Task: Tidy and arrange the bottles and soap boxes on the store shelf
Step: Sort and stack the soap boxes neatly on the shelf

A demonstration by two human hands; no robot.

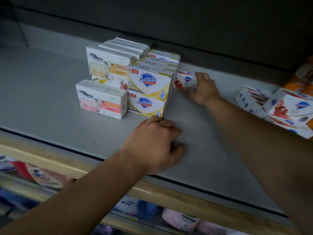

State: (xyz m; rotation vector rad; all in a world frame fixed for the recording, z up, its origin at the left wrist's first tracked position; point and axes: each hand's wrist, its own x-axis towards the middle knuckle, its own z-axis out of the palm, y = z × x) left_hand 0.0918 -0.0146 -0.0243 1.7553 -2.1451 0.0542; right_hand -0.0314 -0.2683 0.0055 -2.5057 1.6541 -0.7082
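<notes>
Our right hand (pixel 202 89) curls round one red-and-white soap box (pixel 185 79), gripping its near end deep on the shelf; it is a small cardboard carton with a blue shield logo and red splashes. Our left hand (pixel 155 143) rests nearer the front edge, fingers bent loosely on the shelf (pixel 50 92), holding nothing, its knuckles just touching the lower corner of the yellow Safeguard boxes (pixel 149 92). We count two of those facing us, stacked, with more rows behind that we cannot count. Left of them stand the white sheep-print boxes (pixel 103 99), one pink-labelled in front, one orange-labelled above behind. To the right of our right arm lies a loose heap of red-and-white cartons (pixel 281 107), at least four. The shelf is smooth grey metal.
</notes>
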